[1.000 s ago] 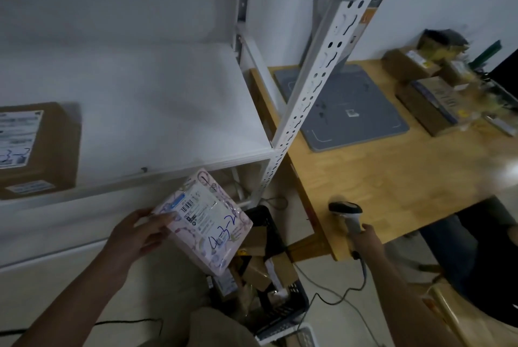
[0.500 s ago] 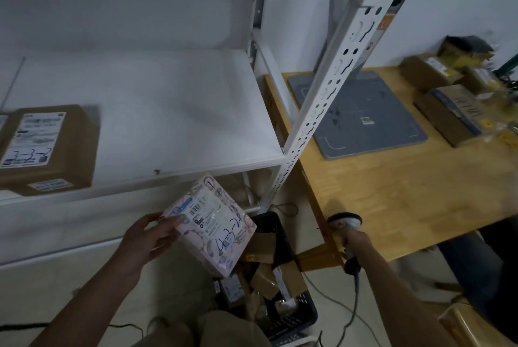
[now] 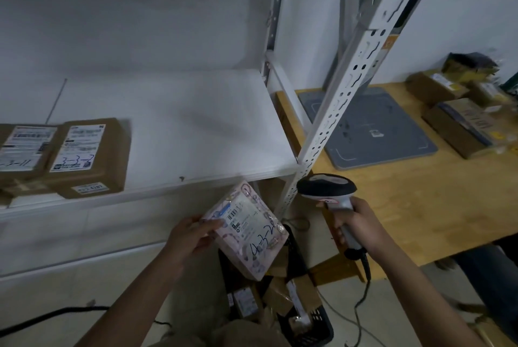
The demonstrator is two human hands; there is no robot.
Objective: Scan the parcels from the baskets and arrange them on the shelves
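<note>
My left hand (image 3: 188,240) grips a pink patterned parcel (image 3: 248,230) by its left edge, label up, with "4-3-2" written on it. The parcel is held tilted over a black basket (image 3: 316,330) on the floor that contains several brown parcels. My right hand (image 3: 357,223) grips the handle of a corded barcode scanner (image 3: 326,188), whose head sits just right of the parcel. On the white shelf (image 3: 173,133) above, two brown boxes (image 3: 89,156) lie flat at the left.
A perforated white shelf post (image 3: 344,88) rises between the shelf and a wooden table (image 3: 420,195). The table carries a grey pad (image 3: 370,128) and several brown boxes (image 3: 459,128). A black cable (image 3: 50,316) runs along the floor at the left.
My right hand has lifted the scanner up and leftward, close to the parcel. The parcel has stayed over the basket. The view has shifted, bringing a second brown box into sight.
</note>
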